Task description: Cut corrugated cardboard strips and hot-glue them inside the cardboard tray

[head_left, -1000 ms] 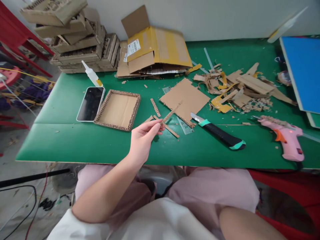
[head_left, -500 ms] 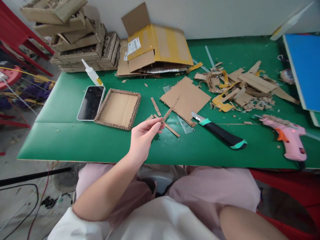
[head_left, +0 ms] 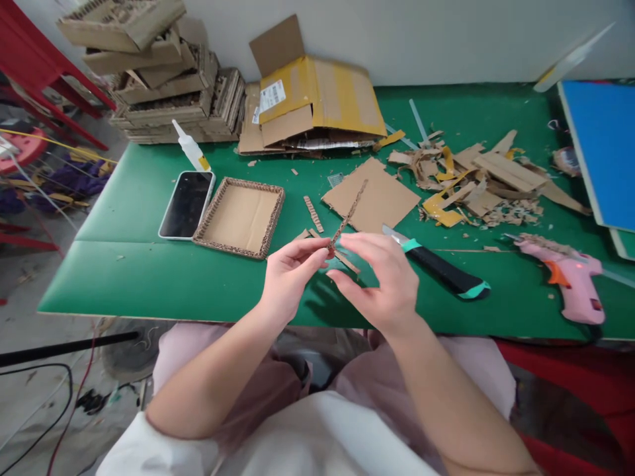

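Note:
Pinched in my left hand (head_left: 292, 271) is one end of a thin corrugated cardboard strip (head_left: 352, 208), slanting up and away. My right hand (head_left: 384, 277) is just right of it, thumb and fingers apart around the strip's lower end; it does not appear to grip. Beyond the strip lies a flat cardboard square (head_left: 380, 195). Short cardboard scraps (head_left: 313, 213) lie near my fingertips. Left of my hands is a shallow cardboard tray (head_left: 243, 215) with corrugated edging. A black and teal utility knife (head_left: 444, 268), blade out, lies right of my right hand.
A phone (head_left: 186, 205) and glue bottle (head_left: 192, 149) are at the left, before stacked cardboard trays (head_left: 163, 99). A torn yellow-taped box (head_left: 332, 99) stands at the back. Cardboard scraps (head_left: 476, 175), a pink glue gun (head_left: 568, 271) and a blue board (head_left: 605, 145) occupy the right.
My right hand has come in from out of view, up to the strip beside my left hand. The strip has turned edge-on while my left hand keeps hold of it.

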`<state>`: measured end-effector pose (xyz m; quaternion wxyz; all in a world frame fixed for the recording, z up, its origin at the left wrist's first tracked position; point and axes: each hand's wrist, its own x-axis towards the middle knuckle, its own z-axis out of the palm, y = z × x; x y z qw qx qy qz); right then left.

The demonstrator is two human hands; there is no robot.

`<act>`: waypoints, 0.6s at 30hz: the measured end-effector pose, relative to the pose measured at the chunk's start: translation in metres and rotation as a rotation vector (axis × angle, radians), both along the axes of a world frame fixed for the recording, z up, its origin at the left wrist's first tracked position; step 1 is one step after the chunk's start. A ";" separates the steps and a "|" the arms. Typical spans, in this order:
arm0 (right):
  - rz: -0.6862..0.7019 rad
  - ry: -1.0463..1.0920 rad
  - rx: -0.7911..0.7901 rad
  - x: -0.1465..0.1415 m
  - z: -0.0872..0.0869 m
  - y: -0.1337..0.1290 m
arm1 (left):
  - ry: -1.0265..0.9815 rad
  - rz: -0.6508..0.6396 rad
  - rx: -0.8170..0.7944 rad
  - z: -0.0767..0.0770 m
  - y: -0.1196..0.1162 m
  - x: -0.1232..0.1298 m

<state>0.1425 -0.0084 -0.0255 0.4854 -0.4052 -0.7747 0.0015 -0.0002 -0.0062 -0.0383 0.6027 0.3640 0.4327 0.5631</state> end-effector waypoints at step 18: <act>-0.154 -0.066 0.117 -0.008 -0.010 0.007 | 0.012 0.001 0.002 -0.003 -0.003 0.004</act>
